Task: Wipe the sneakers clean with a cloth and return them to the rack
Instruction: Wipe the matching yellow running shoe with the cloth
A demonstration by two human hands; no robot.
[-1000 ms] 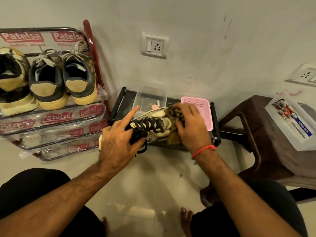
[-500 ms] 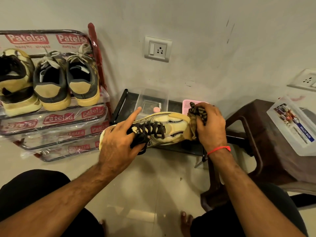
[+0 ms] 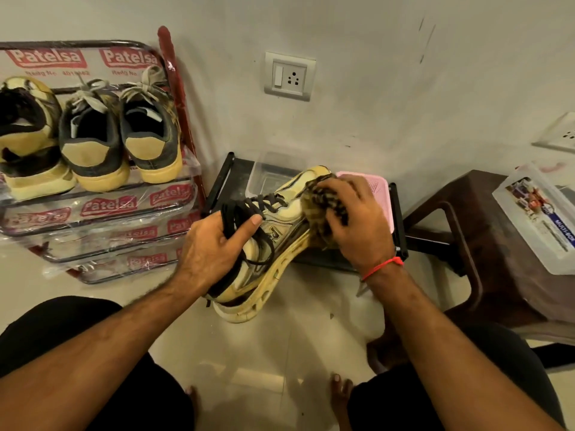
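The left hand (image 3: 214, 253) grips the sneaker (image 3: 273, 244) by its laces, in the air right of the rack (image 3: 174, 88). The right hand (image 3: 354, 222) presses the cloth (image 3: 320, 203) on its far toe, wiping. Next, probably rub other sides.

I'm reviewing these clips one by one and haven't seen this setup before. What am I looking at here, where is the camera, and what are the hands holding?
There is no machine: a person wears a camera on the head, looking down at their own arms. The left hand grips a cream sneaker with black laces, held above the floor. The right hand presses a patterned cloth against the shoe's toe end. On the left stands a shoe rack wrapped in printed plastic, with three more shoes on it. Behind the hands sit a pink basket and a clear box.
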